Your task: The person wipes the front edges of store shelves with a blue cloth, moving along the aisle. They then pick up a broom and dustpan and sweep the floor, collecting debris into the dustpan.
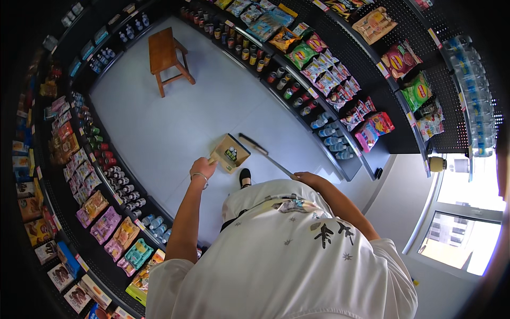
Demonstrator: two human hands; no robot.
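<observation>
My left hand (203, 168), with a bracelet at its wrist, grips the short handle of a yellowish dustpan (232, 153). Dark printing shows inside the pan, which is held just ahead of my black shoe (245, 177). At my right side, my right hand (310, 179) is closed on the grey handle of a small long-handled brush (275, 161). The dark bristle head of the brush points away from me, right of the dustpan and a little apart from it. Whether the pan and the bristles touch the floor (191, 119) cannot be told.
A wooden bench (165, 52) stands on the floor farther ahead. Shelves with snack bags (301, 55), cans and water bottles (332, 140) line the right side. Other shelves with snack packs (105, 230) and bottles curve along the left. A window (458, 239) is at the lower right.
</observation>
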